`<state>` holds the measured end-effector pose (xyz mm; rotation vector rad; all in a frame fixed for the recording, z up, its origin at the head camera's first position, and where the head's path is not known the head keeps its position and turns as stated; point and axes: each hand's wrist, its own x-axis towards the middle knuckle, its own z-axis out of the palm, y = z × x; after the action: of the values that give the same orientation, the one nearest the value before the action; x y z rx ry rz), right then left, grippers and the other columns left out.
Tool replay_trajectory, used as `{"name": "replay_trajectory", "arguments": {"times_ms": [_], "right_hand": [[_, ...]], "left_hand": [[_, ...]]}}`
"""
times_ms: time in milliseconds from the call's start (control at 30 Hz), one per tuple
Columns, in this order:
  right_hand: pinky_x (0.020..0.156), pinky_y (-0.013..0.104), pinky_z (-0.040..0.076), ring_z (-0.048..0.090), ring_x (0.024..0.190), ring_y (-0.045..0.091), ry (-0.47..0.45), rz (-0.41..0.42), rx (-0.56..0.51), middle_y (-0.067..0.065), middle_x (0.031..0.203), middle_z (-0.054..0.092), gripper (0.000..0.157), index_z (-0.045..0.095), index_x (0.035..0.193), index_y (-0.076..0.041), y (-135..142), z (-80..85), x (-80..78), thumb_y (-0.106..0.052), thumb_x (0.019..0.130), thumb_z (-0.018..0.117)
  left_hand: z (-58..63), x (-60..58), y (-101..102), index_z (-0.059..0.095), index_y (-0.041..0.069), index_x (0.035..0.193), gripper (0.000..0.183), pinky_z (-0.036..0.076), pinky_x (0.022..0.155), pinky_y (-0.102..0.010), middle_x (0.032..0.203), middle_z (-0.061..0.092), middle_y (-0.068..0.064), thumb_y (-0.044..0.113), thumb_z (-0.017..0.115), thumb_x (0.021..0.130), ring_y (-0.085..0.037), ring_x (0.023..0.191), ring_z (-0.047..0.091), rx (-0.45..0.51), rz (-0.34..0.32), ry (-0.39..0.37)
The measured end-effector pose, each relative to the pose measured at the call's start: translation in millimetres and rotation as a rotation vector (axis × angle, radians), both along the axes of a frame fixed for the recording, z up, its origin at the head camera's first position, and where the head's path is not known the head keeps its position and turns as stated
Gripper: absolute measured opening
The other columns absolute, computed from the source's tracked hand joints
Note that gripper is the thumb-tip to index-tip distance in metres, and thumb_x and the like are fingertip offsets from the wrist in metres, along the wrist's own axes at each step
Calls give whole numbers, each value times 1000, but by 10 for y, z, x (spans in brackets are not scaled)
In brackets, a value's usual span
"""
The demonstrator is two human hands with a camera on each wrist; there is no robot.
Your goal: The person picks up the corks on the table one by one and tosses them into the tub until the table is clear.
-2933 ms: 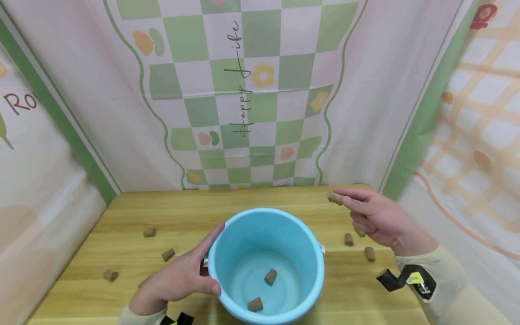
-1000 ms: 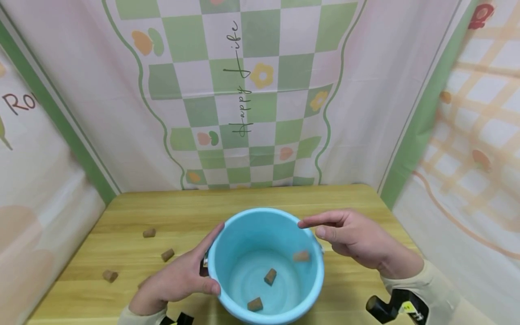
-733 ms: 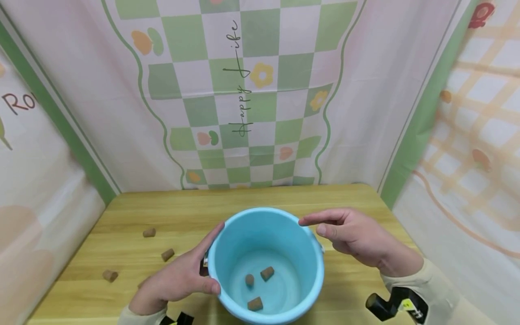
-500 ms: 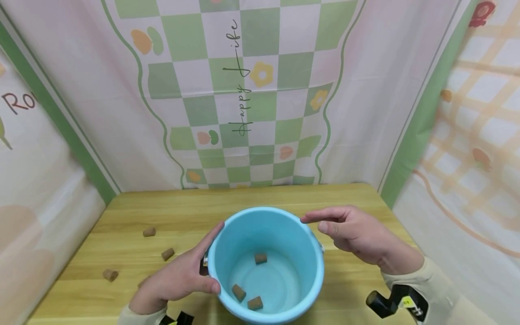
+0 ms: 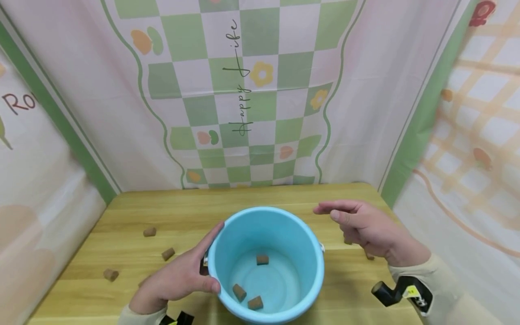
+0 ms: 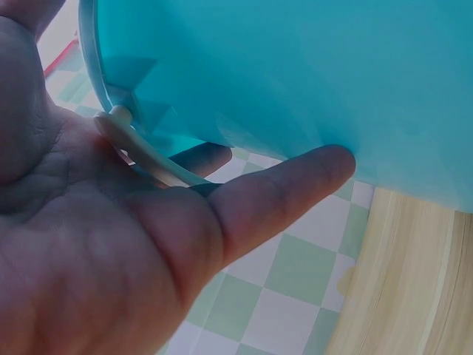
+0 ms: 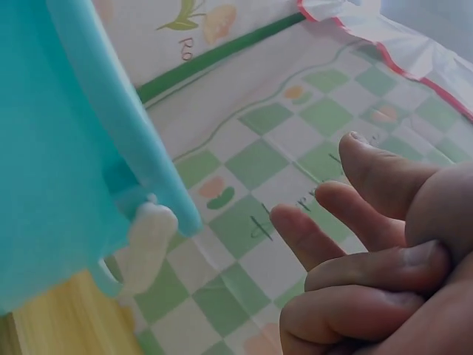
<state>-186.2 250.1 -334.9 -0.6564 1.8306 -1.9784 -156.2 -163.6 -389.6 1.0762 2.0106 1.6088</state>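
Note:
A light blue bucket (image 5: 266, 214) stands on the table with three corks (image 5: 255, 303) on its floor. My left hand (image 5: 183, 275) steadies it from the left, thumb and forefinger spread along the rim. In the left wrist view, straight fingers (image 6: 281, 196) rest against the outer wall beside the white handle (image 6: 151, 155). Off the rim's right side hovers my right hand (image 5: 375, 230), holding nothing. Its thumb and two fingers extend while the others fold loosely in the right wrist view. Beneath it, a cork (image 5: 369, 255) shows partly, with another mostly covered.
Several corks (image 5: 150, 231) lie scattered on the wooden table (image 5: 183, 205) left of the bucket, one partly hidden by my left forearm. A green-and-white checked curtain (image 5: 227, 113) hangs behind the table, and printed cloths (image 5: 479, 135) close off both sides.
My right hand brought a cork over the bucket and let it drop in. The corks inside rolled to new spots. That hand has now drawn back right; the left stayed put.

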Motion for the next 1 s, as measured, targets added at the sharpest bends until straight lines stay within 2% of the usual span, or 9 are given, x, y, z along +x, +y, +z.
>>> {"name": "replay_trajectory", "arguments": {"times_ms": [133, 267, 367, 467, 600, 767, 900, 1000], "right_hand": [[39, 26, 17, 17, 43, 14, -29, 60, -129, 7, 128, 55, 34, 50, 132, 0, 135, 0, -88, -3, 102, 35], [41, 24, 18, 19, 45, 13, -36, 63, -185, 6, 129, 54, 35, 49, 133, -2, 269, 19, -158, -4, 103, 32], [43, 23, 23, 19, 45, 13, -46, 65, -214, 5, 130, 54, 37, 49, 134, -5, 363, 22, -198, -4, 103, 30], [44, 22, 22, 15, 46, 14, -68, 106, -279, 7, 132, 52, 40, 49, 135, -6, 464, -16, -251, -3, 104, 24], [43, 21, 20, 13, 47, 13, -141, 145, -357, 10, 134, 49, 43, 47, 135, -6, 597, -123, -341, -4, 104, 18], [44, 20, 21, 16, 48, 11, -208, 129, -397, 9, 136, 48, 45, 48, 135, -8, 785, -290, -450, -8, 104, 14], [45, 19, 23, 19, 50, 9, -249, 107, -408, 6, 137, 47, 42, 46, 136, -12, 951, -429, -531, -12, 105, 17], [45, 18, 25, 22, 50, 7, -285, 56, -407, 5, 137, 47, 38, 43, 138, -16, 1084, -541, -571, -15, 105, 23]], "left_hand": [[-2, 3, -4, -4, 29, 150, 105, 45, 90, -42, 149, 23, -12, 30, 74, 81, -34, 121, 42, -5, 9, -3], [-8, 0, -4, -4, 29, 151, 105, 45, 89, -43, 149, 23, -13, 29, 75, 81, -38, 121, 41, -4, 13, 0], [-13, 1, -6, -4, 28, 151, 105, 45, 89, -43, 149, 22, -13, 28, 75, 81, -38, 122, 41, -2, 11, 3], [-17, -4, -4, -4, 28, 151, 105, 45, 89, -44, 149, 22, -13, 27, 75, 81, -34, 122, 41, 3, 5, 7], [-22, -9, -3, -5, 27, 150, 105, 45, 90, -44, 150, 21, -13, 28, 74, 81, -31, 122, 42, 21, -11, -9], [-15, -4, 0, -4, 29, 150, 104, 45, 89, -42, 150, 21, -12, 29, 74, 82, -36, 122, 40, 19, -8, -29], [-15, -2, 1, -4, 29, 150, 104, 45, 90, -42, 150, 21, -12, 29, 74, 82, -36, 123, 40, 20, -7, -38], [-18, 1, 0, -4, 29, 150, 104, 45, 90, -42, 150, 21, -12, 30, 74, 81, -32, 123, 41, 17, -6, -32]]}}
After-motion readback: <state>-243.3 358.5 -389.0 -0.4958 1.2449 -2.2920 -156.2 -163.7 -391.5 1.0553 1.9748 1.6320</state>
